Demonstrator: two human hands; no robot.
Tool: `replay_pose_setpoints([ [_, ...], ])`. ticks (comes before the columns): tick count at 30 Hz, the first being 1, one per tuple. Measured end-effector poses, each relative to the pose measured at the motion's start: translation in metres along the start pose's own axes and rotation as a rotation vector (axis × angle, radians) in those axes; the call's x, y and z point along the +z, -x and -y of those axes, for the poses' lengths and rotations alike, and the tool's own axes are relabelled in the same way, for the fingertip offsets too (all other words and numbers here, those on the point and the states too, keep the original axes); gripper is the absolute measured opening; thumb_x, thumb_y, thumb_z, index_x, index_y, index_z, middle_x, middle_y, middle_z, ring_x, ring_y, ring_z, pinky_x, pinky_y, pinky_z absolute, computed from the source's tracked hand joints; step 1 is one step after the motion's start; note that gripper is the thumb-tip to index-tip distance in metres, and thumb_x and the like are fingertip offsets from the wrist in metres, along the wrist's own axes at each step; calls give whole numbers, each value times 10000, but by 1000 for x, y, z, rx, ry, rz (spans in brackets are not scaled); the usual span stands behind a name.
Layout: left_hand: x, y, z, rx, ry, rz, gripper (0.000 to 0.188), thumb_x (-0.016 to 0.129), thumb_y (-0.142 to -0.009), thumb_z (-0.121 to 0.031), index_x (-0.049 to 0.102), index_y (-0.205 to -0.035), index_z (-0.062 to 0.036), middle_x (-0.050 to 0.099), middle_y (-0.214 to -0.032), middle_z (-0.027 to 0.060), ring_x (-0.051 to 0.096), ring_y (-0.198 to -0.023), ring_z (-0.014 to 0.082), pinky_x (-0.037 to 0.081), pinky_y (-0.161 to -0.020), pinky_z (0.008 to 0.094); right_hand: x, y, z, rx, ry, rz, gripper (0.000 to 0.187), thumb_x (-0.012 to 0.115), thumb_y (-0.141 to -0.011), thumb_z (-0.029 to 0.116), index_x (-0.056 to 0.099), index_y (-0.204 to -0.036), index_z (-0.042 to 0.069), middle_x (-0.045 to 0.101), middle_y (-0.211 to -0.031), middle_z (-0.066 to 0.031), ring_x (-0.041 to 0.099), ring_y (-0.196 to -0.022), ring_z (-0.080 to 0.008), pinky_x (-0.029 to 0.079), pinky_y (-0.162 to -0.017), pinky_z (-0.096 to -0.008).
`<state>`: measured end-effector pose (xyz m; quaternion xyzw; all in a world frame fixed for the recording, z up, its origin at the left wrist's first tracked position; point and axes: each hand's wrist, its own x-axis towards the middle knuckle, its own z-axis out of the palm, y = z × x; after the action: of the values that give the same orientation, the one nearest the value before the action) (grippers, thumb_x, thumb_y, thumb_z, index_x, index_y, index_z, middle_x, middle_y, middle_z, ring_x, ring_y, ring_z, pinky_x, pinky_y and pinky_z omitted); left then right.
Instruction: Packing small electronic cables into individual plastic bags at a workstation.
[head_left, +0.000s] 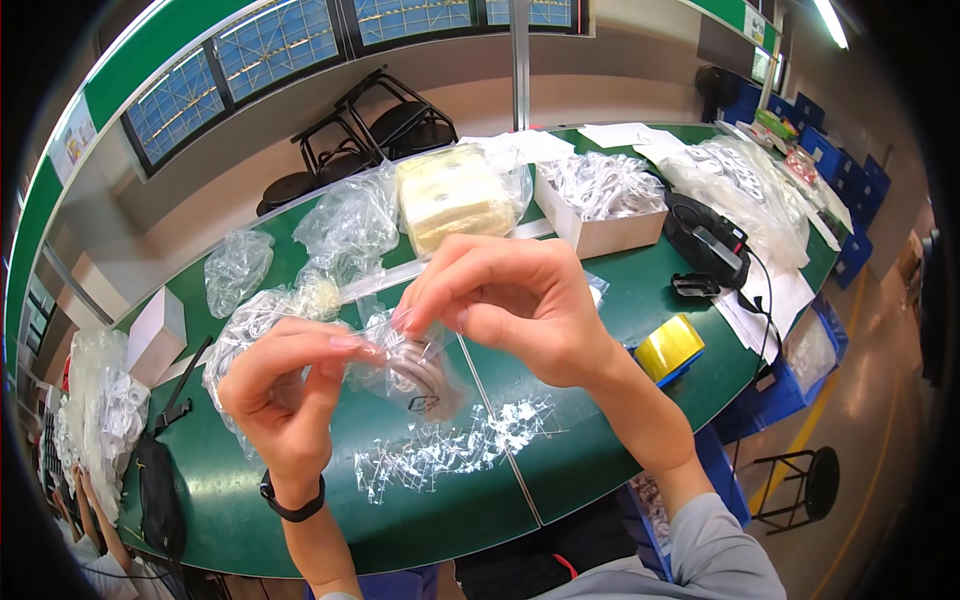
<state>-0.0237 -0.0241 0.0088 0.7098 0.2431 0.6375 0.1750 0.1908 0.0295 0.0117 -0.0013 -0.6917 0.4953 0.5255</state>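
Note:
A small clear plastic bag (441, 401) with a coiled white cable (412, 368) inside hangs above the green table, a dark printed mark near its bottom. My left hand (285, 385) pinches the bag's left edge between thumb and fingertips, a black band round the wrist. At the bag's upper edge, my right hand (525, 310) pinches the film with curled fingers. Below the bag, a loose spread of small white pieces with thin stems (450, 452) lies on the table. White coiled cables (250, 325) lie behind my left hand and are partly hidden by it.
On the green table (590, 470) stand a yellowish wrapped stack (450, 200), a white box of cables (615, 225) and a yellow tape roll (670, 348). A black bag (705, 240) sits at right. Crumpled clear bags (345, 215) lie behind. Another person's arms (88, 510) show far left.

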Motion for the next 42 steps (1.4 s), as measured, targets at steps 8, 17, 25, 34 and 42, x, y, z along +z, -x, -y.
replay_pose_setpoints([
  [8, -5, -2, -2, 35, -51, 77, 109, 601, -864, 83, 684, -912, 30, 677, -857, 154, 652, -764, 205, 524, -706, 289, -3, 0, 5, -64, 150, 62, 225, 530, -795, -97, 704, -934, -72, 675, -952, -172, 663, -965, -267, 528, -865, -358],
  [17, -4, -1, 0, -19, -57, 26, 144, 567, -866, 110, 684, -908, 36, 673, -879, 157, 660, -806, 213, 525, -713, 285, -4, -1, 8, -100, 227, 62, 253, 527, -787, 7, 699, -954, -75, 675, -941, -177, 663, -949, -284, 519, -880, -381],
  [25, 1, -4, -5, -96, 5, 37, 180, 519, -877, 64, 689, -938, 57, 667, -960, 187, 667, -831, 227, 530, -740, 294, -6, -2, 14, -95, 344, 61, 308, 518, -824, 140, 698, -955, -73, 681, -954, -179, 664, -950, -284, 514, -889, -386],
  [34, 2, -2, -2, -24, -242, 21, 137, 627, -853, 37, 705, -963, 63, 691, -946, 137, 668, -888, 196, 531, -772, 284, 2, -2, 2, -11, 427, -56, 146, 647, -847, -69, 706, -979, -42, 684, -963, -141, 658, -965, -201, 523, -874, -312],
  [42, 13, -5, -5, -207, -89, -3, 426, 588, -851, 95, 555, -1272, 36, 675, -996, 132, 665, -944, 185, 527, -860, 265, 2, -1, -2, 10, 315, -125, 208, 613, -850, -117, 685, -1032, -49, 656, -1031, -119, 643, -1012, -189, 515, -941, -298],
])
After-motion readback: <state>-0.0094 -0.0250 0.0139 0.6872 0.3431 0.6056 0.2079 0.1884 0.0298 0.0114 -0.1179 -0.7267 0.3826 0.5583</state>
